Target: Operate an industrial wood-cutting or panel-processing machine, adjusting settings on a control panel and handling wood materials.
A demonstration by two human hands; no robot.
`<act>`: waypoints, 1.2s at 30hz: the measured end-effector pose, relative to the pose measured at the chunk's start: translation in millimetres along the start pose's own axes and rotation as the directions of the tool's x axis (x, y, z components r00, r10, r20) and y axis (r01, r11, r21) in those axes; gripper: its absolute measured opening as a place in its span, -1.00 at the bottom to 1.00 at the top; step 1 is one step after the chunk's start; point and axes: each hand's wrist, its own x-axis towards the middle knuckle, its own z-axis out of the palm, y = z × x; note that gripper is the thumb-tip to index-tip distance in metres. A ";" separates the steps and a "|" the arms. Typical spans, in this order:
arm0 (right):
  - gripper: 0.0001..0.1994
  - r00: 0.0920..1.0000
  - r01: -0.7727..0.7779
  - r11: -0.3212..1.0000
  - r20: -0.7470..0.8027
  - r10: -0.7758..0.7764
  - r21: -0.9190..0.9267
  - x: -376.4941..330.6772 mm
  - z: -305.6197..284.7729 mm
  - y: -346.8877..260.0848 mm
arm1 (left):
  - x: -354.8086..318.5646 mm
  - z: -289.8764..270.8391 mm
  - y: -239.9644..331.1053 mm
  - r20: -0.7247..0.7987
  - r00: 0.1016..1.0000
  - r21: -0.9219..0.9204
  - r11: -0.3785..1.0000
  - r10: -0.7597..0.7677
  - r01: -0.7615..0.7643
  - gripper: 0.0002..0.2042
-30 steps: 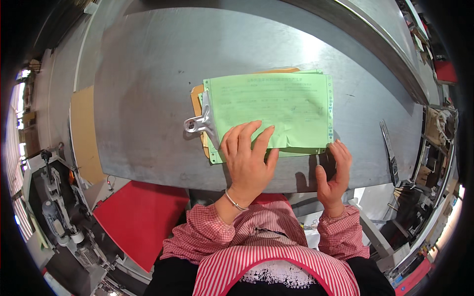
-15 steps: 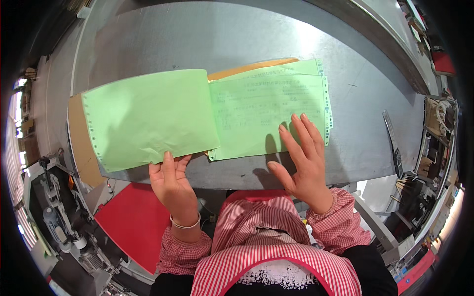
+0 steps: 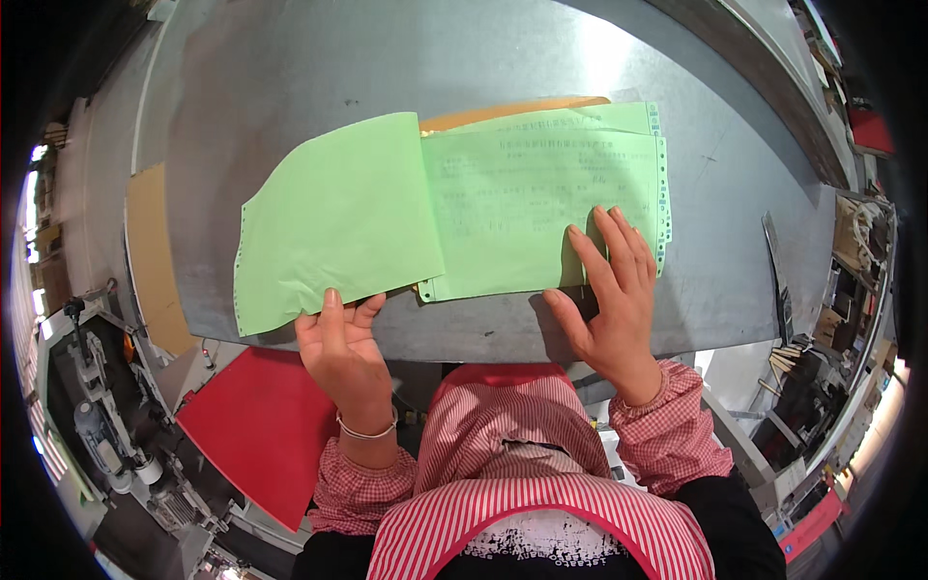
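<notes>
A stack of light green printed sheets (image 3: 541, 208) lies on a brown clipboard (image 3: 512, 111) on the grey metal table (image 3: 319, 68). One green sheet (image 3: 333, 217) is flipped over to the left, its blank back up. My left hand (image 3: 343, 353) pinches the near edge of that flipped sheet. My right hand (image 3: 609, 300) lies flat with spread fingers on the lower right corner of the stack, pressing it down.
A red panel (image 3: 256, 420) sits below the table's near edge at the left. Machine parts (image 3: 97, 425) stand at the far left. A dark flat tool (image 3: 778, 275) lies on the table at the right, with cluttered shelves (image 3: 841, 290) beyond.
The top sheet was turned over to the left by my left hand. My right hand moved from the stack's edge onto its lower right corner. The clipboard clip is now covered.
</notes>
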 end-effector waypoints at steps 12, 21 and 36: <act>-0.46 1.000 -0.005 1.000 -0.019 0.005 0.000 -2.1 1.9 1.8 | 1.1 -2.1 0.4 0.080 0.997 -0.039 0.999 0.014 -0.011 -0.85; -0.47 1.000 -0.004 1.000 -0.022 0.004 -0.010 -1.0 2.3 1.8 | -3.4 9.4 3.1 0.028 1.000 -0.006 1.000 -0.007 0.007 -0.76; -0.41 0.947 -0.205 0.978 -0.245 0.207 0.035 8.1 -18.9 9.4 | 7.6 48.4 2.9 0.267 0.963 0.841 0.482 0.030 -0.248 -0.54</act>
